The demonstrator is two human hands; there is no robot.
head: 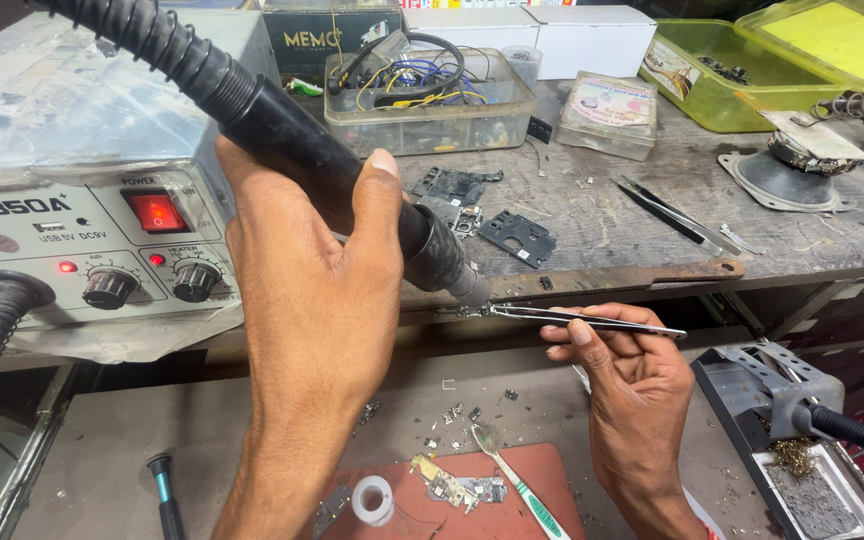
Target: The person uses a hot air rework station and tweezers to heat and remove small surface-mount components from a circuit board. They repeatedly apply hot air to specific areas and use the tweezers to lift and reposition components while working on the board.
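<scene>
1. Hovering in mid-air in front of the bench (652, 225), a tiny metal component (472, 311) is pinched at the tip of slim silver steel tweezers (592, 320), and the metal nozzle of a black hot-air handpiece (352, 185) is held right against it.
2. The tweezers are squeezed between the fingers of the right hand (637, 385), which are closed on them.
3. The handpiece is gripped by the left hand (317, 300), its fingers wrapped tight around the black barrel.
4. A grey hot-air station (82, 230) with a lit red switch is seen at the left, so heating appears to be under way; the component is not yet set down.
5. Below, a small circuit board (457, 488), a white solder spool (372, 498) and a green-handled brush (522, 485) are laid on a reddish mat (542, 465).
</scene>
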